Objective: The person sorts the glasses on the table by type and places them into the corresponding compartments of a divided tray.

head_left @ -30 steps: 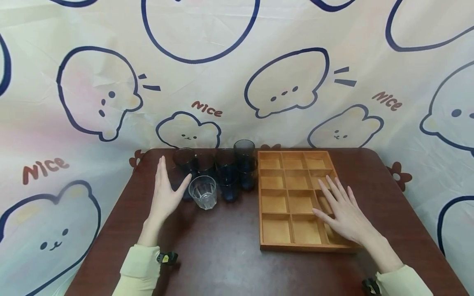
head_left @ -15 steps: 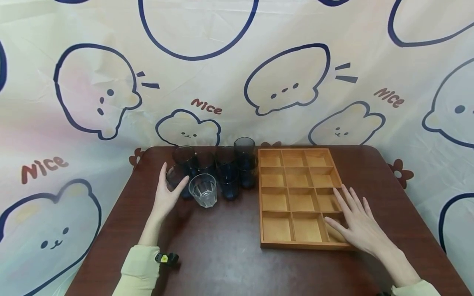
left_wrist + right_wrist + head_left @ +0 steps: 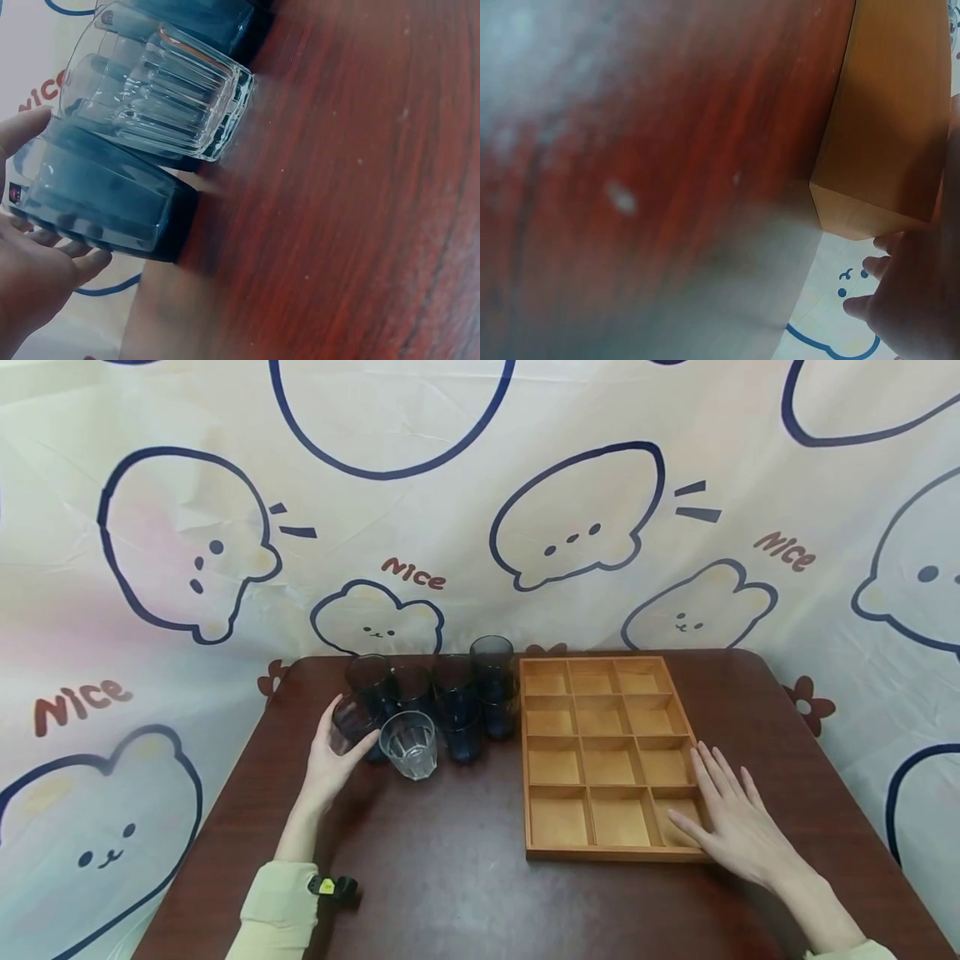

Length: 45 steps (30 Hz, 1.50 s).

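My left hand [image 3: 327,768] is around a dark blue glass tumbler [image 3: 351,717] at the front left of a cluster of glasses. In the left wrist view the thumb lies along one side of that tumbler [image 3: 105,191] near its rim, and the fingers curve along the other. Just right of it stands a clear fluted glass [image 3: 409,747]. My right hand [image 3: 738,831], fingers extended, lies at the right side of a wooden compartment tray [image 3: 618,854], its thumb over the front right compartment. The right wrist view shows the fingers beyond the tray's corner [image 3: 885,202].
Several more dark blue glasses [image 3: 461,739] stand close together behind the clear one, some stacked, left of the tray. All rest on a brown wooden table [image 3: 450,877]. A printed cloth backdrop [image 3: 465,543] hangs behind the table's far edge.
My left hand has closed in around the front left blue tumbler from an outspread pose beside it. The right hand has shifted from over the tray's compartments to its right side.
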Each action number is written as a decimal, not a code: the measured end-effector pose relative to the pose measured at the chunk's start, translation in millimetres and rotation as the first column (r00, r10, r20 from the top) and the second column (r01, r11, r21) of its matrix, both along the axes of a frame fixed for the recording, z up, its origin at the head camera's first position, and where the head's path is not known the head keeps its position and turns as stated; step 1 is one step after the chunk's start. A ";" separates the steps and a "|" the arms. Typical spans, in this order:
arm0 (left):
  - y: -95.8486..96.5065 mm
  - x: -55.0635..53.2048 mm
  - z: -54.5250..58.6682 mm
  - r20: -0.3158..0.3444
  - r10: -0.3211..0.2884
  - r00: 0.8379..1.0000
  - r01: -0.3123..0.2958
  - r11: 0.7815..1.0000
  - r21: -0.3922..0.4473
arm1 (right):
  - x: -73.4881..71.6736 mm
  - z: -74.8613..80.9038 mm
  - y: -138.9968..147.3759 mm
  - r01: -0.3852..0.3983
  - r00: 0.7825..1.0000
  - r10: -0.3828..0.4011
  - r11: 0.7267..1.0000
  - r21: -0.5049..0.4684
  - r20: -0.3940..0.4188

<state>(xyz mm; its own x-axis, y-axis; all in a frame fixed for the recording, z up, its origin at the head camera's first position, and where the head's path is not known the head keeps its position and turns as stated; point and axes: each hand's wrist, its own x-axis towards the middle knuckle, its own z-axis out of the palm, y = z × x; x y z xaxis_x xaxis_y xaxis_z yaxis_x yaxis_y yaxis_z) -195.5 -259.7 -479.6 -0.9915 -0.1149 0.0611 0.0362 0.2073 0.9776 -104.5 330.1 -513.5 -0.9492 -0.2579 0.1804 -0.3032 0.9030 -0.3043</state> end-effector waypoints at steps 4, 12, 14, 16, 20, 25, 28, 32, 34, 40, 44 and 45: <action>-2.5 0.3 -2.6 -0.006 -0.008 1.000 0.008 1.000 -0.004 | 1.6 -0.5 0.3 -0.019 1.000 0.019 1.000 0.002 -0.017; -3.8 -3.0 -8.3 -0.024 -0.007 1.000 0.008 1.000 0.020 | 4.9 -0.6 0.5 -0.021 1.000 0.021 1.000 0.014 -0.006; -4.7 -4.4 -9.2 0.005 -0.009 1.000 0.009 0.999 0.034 | 5.8 -0.5 0.6 -0.018 1.000 0.018 1.000 0.018 0.005; -6.3 -6.2 -10.0 0.041 -0.018 0.999 0.016 0.998 0.055 | 6.5 -0.1 1.1 -0.016 1.000 0.016 1.000 0.017 0.013; -9.0 -10.2 -10.5 0.084 -0.044 0.995 0.034 0.992 0.123 | 6.6 0.5 1.6 -0.015 1.000 0.015 1.000 0.012 0.017; -10.9 -11.8 -8.8 0.096 -0.056 0.994 0.034 0.977 0.212 | 5.5 0.0 1.4 -0.017 1.000 0.017 1.000 -0.009 0.018; -11.3 -9.8 -6.3 0.124 -0.039 0.991 0.008 0.971 0.238 | 5.2 -0.9 1.0 -0.023 0.999 0.024 0.999 -0.026 0.024; -11.0 -5.6 -2.6 0.157 0.007 0.988 -0.041 0.976 0.215 | 6.0 -2.4 0.5 -0.032 0.999 0.033 0.999 -0.028 0.015; -10.3 -3.3 -0.8 0.166 0.041 0.985 -0.075 0.977 0.199 | 6.3 -3.0 0.3 -0.033 0.999 0.034 0.999 -0.025 0.005; -8.5 -0.3 4.4 0.112 0.141 0.984 -0.162 0.963 0.216 | 6.4 -2.2 -0.1 -0.028 1.000 0.028 0.999 -0.026 0.003; -7.6 2.4 11.1 0.083 0.185 0.979 -0.199 0.957 0.209 | 6.2 -1.5 0.1 -0.025 1.000 0.025 0.999 -0.026 0.009; -7.4 3.7 13.0 0.085 0.197 0.977 -0.211 0.956 0.202 | 6.1 -1.5 0.2 -0.024 1.000 0.024 0.999 -0.026 0.009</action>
